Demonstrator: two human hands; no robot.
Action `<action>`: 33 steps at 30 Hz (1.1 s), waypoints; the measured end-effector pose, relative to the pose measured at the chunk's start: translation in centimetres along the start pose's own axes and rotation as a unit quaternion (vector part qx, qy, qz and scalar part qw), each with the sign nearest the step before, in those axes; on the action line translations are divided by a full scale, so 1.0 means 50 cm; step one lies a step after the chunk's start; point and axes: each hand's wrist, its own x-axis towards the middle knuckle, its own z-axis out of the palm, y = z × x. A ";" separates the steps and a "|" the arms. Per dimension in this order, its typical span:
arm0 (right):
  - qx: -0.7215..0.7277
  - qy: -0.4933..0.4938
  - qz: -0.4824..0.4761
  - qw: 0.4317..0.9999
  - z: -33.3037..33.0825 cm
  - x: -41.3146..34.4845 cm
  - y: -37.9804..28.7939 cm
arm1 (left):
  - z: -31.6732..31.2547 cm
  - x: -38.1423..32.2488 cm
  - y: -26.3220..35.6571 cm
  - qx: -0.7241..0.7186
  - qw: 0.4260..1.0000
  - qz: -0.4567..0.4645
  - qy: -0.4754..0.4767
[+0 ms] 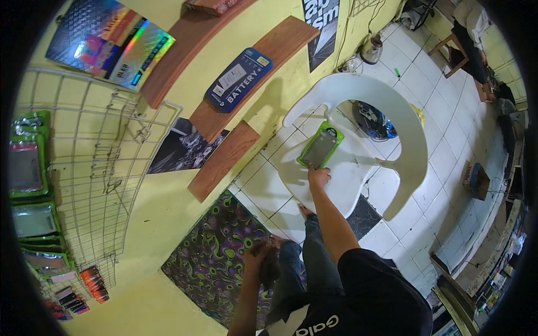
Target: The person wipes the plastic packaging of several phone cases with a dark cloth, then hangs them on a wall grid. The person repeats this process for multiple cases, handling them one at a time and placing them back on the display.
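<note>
A green-edged phone case package (320,145) is over the white plastic chair's seat (336,180). My right hand (319,177) grips its lower end; whether the package touches the seat I cannot tell. A grey case shows through the package's front. Lower down, my left hand (257,253) is closed around a limp dark cloth-like thing (270,265), which hangs beside my leg above the patterned panel (214,256). Its exact kind is unclear.
Wooden shelves (224,161) jut from the yellow wall at left, one bearing a blue battery box (238,80). A wire grid rack (92,164) holds packaged cases (29,168). A cardboard box (475,180) stands on the tiled floor; a glass-sided lantern-like object (371,49) is near the wall.
</note>
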 end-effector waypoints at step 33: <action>0.037 0.034 0.040 0.998 0.058 0.020 -0.057 | -0.124 -0.063 -0.079 -0.054 0.992 -0.044 0.108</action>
